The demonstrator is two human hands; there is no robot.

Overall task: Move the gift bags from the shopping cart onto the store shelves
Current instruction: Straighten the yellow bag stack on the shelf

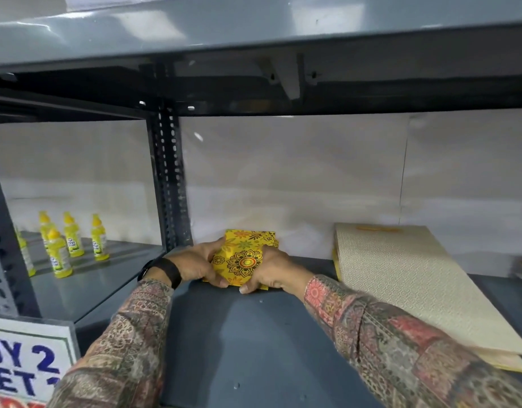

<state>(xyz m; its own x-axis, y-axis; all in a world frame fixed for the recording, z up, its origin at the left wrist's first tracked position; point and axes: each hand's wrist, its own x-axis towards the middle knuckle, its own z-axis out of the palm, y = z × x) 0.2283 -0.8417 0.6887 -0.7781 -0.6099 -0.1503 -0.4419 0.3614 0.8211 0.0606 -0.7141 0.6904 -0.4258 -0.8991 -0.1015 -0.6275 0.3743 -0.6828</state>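
While both hands, left [195, 265] and right [271, 270], grip the yellow gift bag [244, 257], its lower edge is hidden; shelf [253, 343] bare in front, cream bag [406, 278] lying at right.

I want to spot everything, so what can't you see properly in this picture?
- Yellow gift bag, head view: its side edges are covered by the left hand and right hand.
- White sign: cut off by the picture's left and bottom edges.
- Yellow bottles: labels too small to read.
- Something at the shelf's far right: blurred, cut by the edge.
- Shopping cart: out of view.
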